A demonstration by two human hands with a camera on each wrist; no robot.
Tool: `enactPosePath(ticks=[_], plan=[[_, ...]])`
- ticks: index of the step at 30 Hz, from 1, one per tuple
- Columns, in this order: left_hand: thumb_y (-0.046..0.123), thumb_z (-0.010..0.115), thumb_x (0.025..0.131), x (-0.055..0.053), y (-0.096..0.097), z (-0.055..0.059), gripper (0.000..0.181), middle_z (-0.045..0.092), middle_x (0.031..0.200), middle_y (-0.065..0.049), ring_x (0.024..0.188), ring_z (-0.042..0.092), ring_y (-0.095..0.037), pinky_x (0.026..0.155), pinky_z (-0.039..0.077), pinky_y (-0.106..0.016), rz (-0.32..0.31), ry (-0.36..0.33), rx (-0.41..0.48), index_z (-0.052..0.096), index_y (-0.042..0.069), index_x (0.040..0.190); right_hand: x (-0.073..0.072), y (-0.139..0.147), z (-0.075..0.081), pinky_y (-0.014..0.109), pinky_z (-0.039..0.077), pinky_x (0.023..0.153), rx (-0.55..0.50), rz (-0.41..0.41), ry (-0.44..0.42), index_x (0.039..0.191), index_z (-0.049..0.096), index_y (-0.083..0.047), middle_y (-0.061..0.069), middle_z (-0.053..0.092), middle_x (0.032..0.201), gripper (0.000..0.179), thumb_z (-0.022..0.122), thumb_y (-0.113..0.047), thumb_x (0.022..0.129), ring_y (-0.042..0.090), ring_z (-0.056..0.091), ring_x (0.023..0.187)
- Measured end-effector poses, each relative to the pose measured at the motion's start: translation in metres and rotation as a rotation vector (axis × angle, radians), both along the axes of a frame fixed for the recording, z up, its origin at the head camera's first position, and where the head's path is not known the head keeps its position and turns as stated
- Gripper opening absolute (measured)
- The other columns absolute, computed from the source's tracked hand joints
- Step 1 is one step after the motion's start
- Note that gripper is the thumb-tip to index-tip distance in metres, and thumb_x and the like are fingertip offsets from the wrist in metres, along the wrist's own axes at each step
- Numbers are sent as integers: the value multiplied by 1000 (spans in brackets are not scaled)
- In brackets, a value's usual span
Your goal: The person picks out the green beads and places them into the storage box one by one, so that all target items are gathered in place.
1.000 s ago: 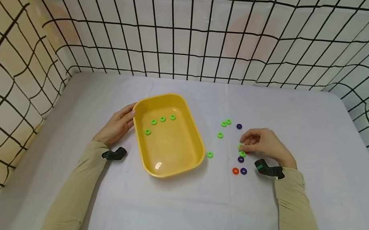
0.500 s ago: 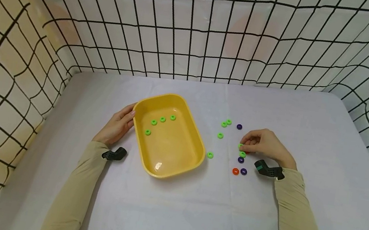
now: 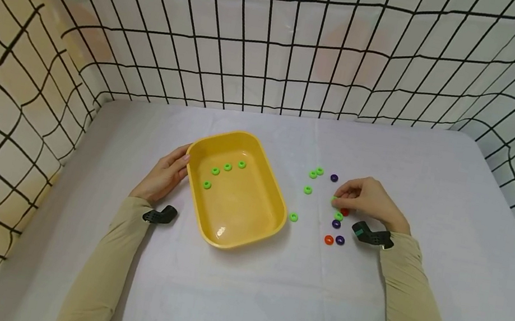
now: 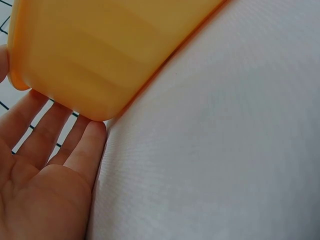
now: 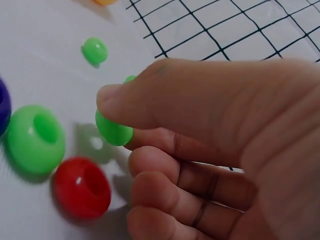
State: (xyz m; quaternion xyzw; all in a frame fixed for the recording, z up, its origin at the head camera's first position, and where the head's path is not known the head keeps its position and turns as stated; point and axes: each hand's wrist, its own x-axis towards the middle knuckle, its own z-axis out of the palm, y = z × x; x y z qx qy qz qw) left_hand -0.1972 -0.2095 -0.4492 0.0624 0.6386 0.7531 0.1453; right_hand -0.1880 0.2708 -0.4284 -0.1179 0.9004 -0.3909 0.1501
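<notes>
My left hand (image 3: 164, 174) is at the left side of a yellow tray (image 3: 230, 218). In the left wrist view its straight fingers (image 4: 86, 145) touch the tray's outer wall, with the thumb at the rim. Several green ring beads (image 3: 227, 167) lie inside. On the right, my right hand (image 3: 367, 199) pinches a green bead (image 5: 114, 129) between thumb and index finger, lifted just off the cloth; the other fingers are curled. Close below it lie a red bead (image 5: 82, 188) and another green bead (image 5: 35, 140).
More green beads (image 3: 307, 190) lie between tray and right hand. A purple bead (image 3: 334, 178) lies behind them; purple beads (image 3: 336, 224) and an orange-red bead (image 3: 328, 240) lie nearer the front. Black netting (image 3: 276, 50) surrounds the white-covered table (image 3: 253, 307).
My right hand has lifted the pinched green bead and shifted slightly left, uncovering more of the red bead. The left hand and the tray stay in place.
</notes>
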Motion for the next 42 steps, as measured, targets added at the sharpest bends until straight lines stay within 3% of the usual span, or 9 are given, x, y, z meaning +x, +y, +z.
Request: enactPosePath(ticks=[14,19,26,30,34,42], plan=[[27,49,104,-1,-1,-4,61,30,156,-16,130,47,-13,107,45,-19,-8,20,5,27,2,154,-17,-36,32,22,48,62,16,54,84,98,74,-4,6,67,86,23,78,-23,86,19,55,76],[27,49,105,-1,-1,-4,60,31,156,-16,131,46,-14,107,44,-19,-7,13,5,27,2,155,-27,-70,52,21,48,62,11,141,147,93,74,-4,6,67,82,18,79,-19,84,19,56,74],[26,48,105,-1,0,-3,59,32,155,-15,131,45,-15,107,45,-20,-7,3,13,27,2,155,-36,-131,73,22,50,62,16,338,239,85,74,-4,4,68,76,11,78,-14,82,16,58,70],[27,48,105,-1,0,-3,60,33,154,-15,129,47,-14,106,45,-19,-11,3,11,26,2,155,-40,-161,79,21,49,62,53,418,251,83,73,-3,4,67,75,11,78,-13,82,14,56,68],[27,48,105,-1,0,-3,60,32,154,-15,127,48,-13,106,45,-18,-13,9,-1,26,2,155,-42,-184,81,20,47,61,104,444,222,83,73,-4,4,66,74,11,78,-14,83,13,54,67],[31,51,104,-1,0,-1,63,32,156,-14,129,46,-16,107,45,-20,-4,-7,-14,27,4,155,-46,-217,71,26,43,74,213,488,183,83,73,-6,2,67,75,10,77,-15,84,14,50,69]])
